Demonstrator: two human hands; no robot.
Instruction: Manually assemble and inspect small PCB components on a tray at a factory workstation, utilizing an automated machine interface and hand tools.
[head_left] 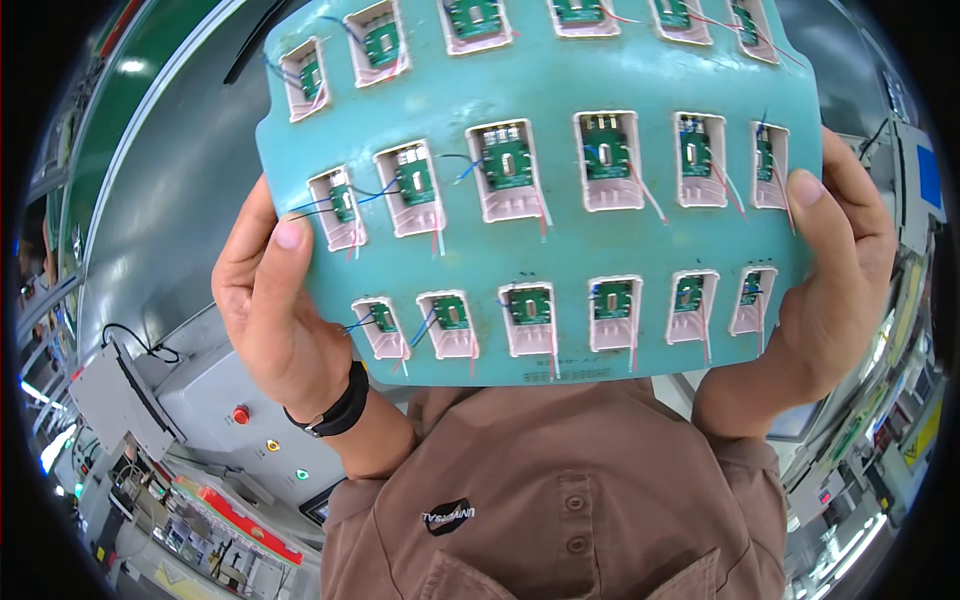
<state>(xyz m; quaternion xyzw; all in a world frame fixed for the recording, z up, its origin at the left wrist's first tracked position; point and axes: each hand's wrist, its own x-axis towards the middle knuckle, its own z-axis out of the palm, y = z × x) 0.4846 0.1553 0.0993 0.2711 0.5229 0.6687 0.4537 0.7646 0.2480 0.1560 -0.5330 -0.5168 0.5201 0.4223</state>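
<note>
A large teal tray is held up in front of my chest. Rows of pale pink plastic housings sit in it, each with a small green circuit board inside. Thin red, white and blue wires trail from the boards across the tray face. My left hand grips the tray's left edge, thumb on the face and fingers behind. At the right edge my right hand grips it the same way, its thumb beside the end housing of the middle row. The fingertips behind the tray are hidden.
To the lower left stands a grey machine panel with a red button, a yellow one and a green one. A grey metal surface lies behind the tray on the left. More equipment lines the right side.
</note>
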